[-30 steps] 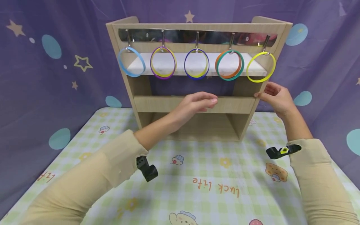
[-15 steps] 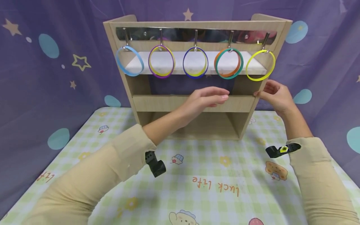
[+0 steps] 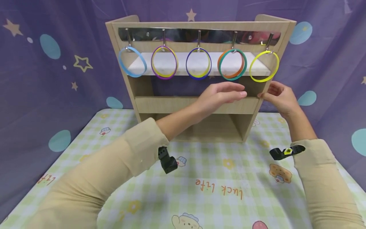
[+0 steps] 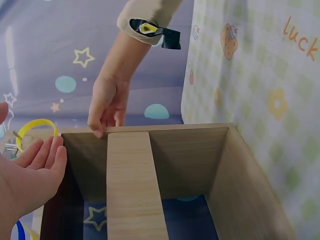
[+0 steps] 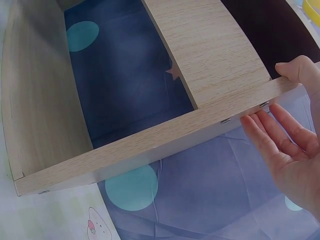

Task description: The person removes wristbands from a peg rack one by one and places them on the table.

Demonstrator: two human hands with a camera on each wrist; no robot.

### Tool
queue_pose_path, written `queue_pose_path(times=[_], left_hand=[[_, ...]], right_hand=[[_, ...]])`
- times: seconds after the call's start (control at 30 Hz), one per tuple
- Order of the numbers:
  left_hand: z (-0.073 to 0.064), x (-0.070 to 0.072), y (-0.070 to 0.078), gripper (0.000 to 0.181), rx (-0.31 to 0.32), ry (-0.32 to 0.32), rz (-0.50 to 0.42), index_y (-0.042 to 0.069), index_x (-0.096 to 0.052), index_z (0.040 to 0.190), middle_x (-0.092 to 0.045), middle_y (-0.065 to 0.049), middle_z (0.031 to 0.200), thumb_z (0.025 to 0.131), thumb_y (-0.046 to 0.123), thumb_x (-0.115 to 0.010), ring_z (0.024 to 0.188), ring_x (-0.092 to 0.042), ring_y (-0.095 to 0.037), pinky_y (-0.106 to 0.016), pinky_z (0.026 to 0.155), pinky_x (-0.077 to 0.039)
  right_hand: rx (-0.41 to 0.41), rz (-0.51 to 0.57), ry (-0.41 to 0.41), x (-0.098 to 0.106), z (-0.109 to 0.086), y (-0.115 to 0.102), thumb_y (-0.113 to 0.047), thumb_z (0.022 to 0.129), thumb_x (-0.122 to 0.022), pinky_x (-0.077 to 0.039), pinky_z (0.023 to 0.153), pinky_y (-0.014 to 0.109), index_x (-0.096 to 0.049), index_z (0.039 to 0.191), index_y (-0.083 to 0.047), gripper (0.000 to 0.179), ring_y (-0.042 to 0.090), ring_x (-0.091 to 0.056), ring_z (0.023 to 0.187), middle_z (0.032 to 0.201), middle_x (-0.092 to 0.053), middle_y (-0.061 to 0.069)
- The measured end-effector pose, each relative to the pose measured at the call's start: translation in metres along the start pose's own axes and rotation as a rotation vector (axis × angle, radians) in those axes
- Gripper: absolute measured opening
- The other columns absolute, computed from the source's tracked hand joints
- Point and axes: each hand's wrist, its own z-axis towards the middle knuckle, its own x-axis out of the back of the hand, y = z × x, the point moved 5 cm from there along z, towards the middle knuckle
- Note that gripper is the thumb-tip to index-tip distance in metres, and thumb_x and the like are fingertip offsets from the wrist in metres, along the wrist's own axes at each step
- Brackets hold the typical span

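A light wooden shelf unit (image 3: 171, 105) stands with a row of metal hooks along its top. Coloured wristbands hang from them: a light blue wristband (image 3: 120, 63) at the left end and a yellow wristband (image 3: 278, 65) at the right. My right hand (image 3: 281, 98) grips the unit's right side panel (image 5: 165, 131), thumb at the front edge and fingers against the outer face. In front of the middle crossboard, my left hand (image 3: 218, 95) reaches rightward with fingers extended, holding nothing. It is just below the teal wristband (image 3: 244, 68), and its palm shows in the left wrist view.
A white shelf board (image 3: 183, 63) lies behind the wristbands. Under the unit spreads a checked tablecloth (image 3: 217, 168) with printed cartoons. Purple curtains (image 3: 71, 101) with stars surround the table at the back and sides.
My left hand has moved right and slightly up along the front of the unit, from its middle toward its right side. My right hand keeps its grip on the side panel.
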Motion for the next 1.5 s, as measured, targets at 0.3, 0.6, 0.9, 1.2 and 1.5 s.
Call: queue_pose_path(times=[0.3,0.6,0.9,1.2,1.5], left_hand=[[0.014,-0.009,0.016,0.039,-0.004,-0.003,0.022,0.008,-0.060,0.126,-0.068,-0.004,0.121,0.091,0.025,-0.062,0.105,-0.063,-0.006,-0.020,0.095,-0.054],[0.025,-0.011,0.037,0.044,-0.037,0.034,0.109,0.013,-0.058,0.130,-0.065,0.005,0.124,0.090,0.032,-0.063,0.113,-0.057,0.002,-0.007,0.089,-0.046],[0.033,-0.004,0.036,0.046,-0.049,0.096,0.118,0.011,-0.057,0.131,-0.065,0.001,0.125,0.090,0.031,-0.064,0.113,-0.059,-0.002,-0.008,0.087,-0.047],[0.037,-0.002,0.035,0.050,-0.048,0.150,0.207,0.011,-0.054,0.134,-0.063,0.000,0.132,0.090,0.033,-0.065,0.119,-0.059,-0.004,-0.006,0.089,-0.048],[0.041,-0.004,0.034,0.050,-0.058,0.191,0.312,0.009,-0.051,0.137,-0.056,0.001,0.140,0.092,0.026,-0.063,0.121,-0.060,-0.008,-0.006,0.088,-0.050]], right_hand=[[-0.007,0.045,-0.012,-0.001,0.000,0.002,-0.008,0.085,-0.071,-0.050,0.072,0.006,-0.063,0.104,-0.028,0.029,-0.007,-0.062,0.085,0.087,-0.066,-0.024],[0.009,0.063,-0.004,0.000,0.000,0.002,-0.007,0.083,-0.072,-0.050,0.071,0.006,-0.063,0.104,-0.027,0.030,-0.006,-0.062,0.086,0.089,-0.067,-0.023],[0.020,0.044,0.008,-0.003,-0.001,0.000,-0.007,0.083,-0.073,-0.051,0.071,0.006,-0.063,0.104,-0.027,0.031,-0.007,-0.062,0.085,0.088,-0.066,-0.024],[0.014,0.027,0.010,-0.003,-0.002,-0.001,-0.007,0.083,-0.072,-0.050,0.071,0.006,-0.064,0.104,-0.027,0.030,-0.008,-0.062,0.085,0.087,-0.066,-0.025],[0.028,0.058,0.012,-0.003,-0.003,-0.001,-0.005,0.082,-0.072,-0.050,0.070,0.007,-0.066,0.100,-0.029,0.030,-0.005,-0.062,0.082,0.085,-0.067,-0.022]])
